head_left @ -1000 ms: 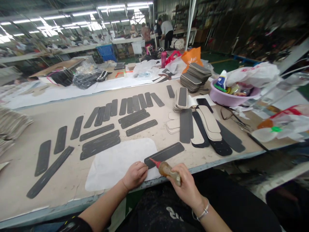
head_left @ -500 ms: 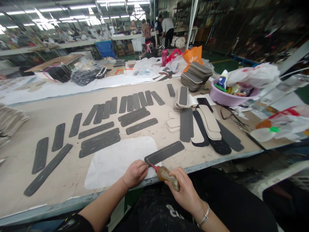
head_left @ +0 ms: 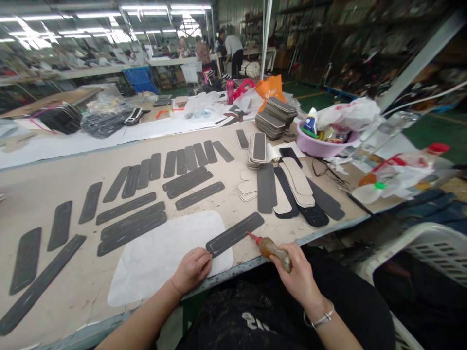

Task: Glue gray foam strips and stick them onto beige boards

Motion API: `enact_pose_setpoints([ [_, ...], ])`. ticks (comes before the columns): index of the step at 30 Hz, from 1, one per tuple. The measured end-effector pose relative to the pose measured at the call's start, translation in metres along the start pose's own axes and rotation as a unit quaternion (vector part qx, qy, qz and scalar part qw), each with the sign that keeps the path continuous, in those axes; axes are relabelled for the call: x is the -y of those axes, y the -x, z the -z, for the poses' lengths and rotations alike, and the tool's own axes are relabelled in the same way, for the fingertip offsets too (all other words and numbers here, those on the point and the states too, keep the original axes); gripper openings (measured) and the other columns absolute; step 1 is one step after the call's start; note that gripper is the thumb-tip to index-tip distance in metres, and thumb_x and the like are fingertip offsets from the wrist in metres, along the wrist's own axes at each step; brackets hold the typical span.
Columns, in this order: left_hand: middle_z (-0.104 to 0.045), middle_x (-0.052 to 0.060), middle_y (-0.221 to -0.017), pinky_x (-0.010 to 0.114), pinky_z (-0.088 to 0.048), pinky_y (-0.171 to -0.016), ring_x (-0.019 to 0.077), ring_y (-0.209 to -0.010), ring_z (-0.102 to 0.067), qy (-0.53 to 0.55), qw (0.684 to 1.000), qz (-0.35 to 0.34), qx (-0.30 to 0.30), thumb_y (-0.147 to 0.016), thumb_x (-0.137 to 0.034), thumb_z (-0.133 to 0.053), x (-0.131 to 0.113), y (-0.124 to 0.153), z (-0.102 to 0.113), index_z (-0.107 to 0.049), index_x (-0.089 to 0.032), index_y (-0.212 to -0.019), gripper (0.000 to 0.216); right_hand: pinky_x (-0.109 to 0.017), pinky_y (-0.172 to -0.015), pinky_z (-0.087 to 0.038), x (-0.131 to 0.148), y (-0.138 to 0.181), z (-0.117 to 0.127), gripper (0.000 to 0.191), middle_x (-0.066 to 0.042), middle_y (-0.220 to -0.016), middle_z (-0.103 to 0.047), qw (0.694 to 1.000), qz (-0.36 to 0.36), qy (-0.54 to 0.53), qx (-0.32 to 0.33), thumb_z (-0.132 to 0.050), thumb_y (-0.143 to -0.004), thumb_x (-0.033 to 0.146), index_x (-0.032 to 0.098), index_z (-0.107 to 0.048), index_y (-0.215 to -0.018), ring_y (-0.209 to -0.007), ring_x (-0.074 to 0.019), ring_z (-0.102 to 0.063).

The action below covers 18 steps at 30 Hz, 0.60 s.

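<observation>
My right hand is wrapped round a stained, yellowish glue bottle with a red nozzle. The nozzle's tip is at the near long edge of a dark grey strip, towards its right end. A thin pale line runs along the strip's surface. At the strip's left end, my left hand pinches it with curled fingers, resting on the table edge. Beneath the strip's left part lies a white sheet. Several similar grey strips with shiny lines on them are spread over the table to the left.
On the right are stacked beige and dark pieces, a pink basin of bottles and bags, and scissors. A pile of grey panels stands further back. A white plastic chair is beside the table. People work far behind.
My right hand has moved the bottle's nozzle from the strip's left end rightwards along its near edge. My left hand stays at the left end. The whole view has shifted to the right.
</observation>
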<state>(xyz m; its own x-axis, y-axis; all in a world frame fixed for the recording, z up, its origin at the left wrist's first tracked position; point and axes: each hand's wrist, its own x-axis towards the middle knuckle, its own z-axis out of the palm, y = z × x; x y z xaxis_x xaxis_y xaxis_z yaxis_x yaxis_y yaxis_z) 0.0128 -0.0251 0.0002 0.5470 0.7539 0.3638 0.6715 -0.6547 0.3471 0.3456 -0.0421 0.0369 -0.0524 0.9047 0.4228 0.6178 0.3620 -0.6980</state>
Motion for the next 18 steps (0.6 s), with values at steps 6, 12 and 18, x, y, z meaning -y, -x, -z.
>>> enact_pose_setpoints([
  [6, -0.062, 0.007, -0.084, 0.030, -0.050, -0.071, 0.0166, -0.078, -0.057, 0.003, 1.000, 0.001, 0.006, -0.084, -0.011, -0.049, 0.001, 0.001, -0.001, -0.060, -0.016, -0.092, 0.014, -0.041, -0.077, -0.047, -0.005, -0.006, 0.006, 0.018, -0.005, -0.090, -0.052, 0.999, 0.000, 0.024, -0.049, -0.059, -0.086, 0.022, 0.022, -0.050, -0.102, -0.085, -0.0228, -0.052],
  [12, -0.062, 0.007, -0.085, 0.030, -0.050, -0.071, 0.0168, -0.077, -0.057, 0.001, 1.000, 0.012, 0.013, -0.085, -0.011, -0.049, 0.001, 0.001, -0.002, -0.060, -0.017, -0.091, 0.014, -0.036, -0.071, -0.048, 0.033, -0.002, -0.022, 0.014, -0.005, -0.089, -0.050, 0.990, 0.035, -0.089, 0.106, -0.052, -0.088, 0.015, 0.023, -0.051, -0.099, -0.083, -0.0208, -0.051],
  [18, -0.062, 0.008, -0.082, 0.030, -0.051, -0.069, 0.0166, -0.076, -0.058, -0.003, 1.000, 0.003, 0.005, -0.085, -0.013, -0.048, -0.001, -0.002, 0.000, -0.061, -0.017, -0.090, 0.015, -0.038, -0.074, -0.050, 0.017, -0.005, -0.019, 0.016, -0.006, -0.091, -0.051, 0.996, 0.012, -0.047, 0.072, -0.052, -0.086, 0.015, 0.023, -0.052, -0.100, -0.084, -0.0220, -0.052],
])
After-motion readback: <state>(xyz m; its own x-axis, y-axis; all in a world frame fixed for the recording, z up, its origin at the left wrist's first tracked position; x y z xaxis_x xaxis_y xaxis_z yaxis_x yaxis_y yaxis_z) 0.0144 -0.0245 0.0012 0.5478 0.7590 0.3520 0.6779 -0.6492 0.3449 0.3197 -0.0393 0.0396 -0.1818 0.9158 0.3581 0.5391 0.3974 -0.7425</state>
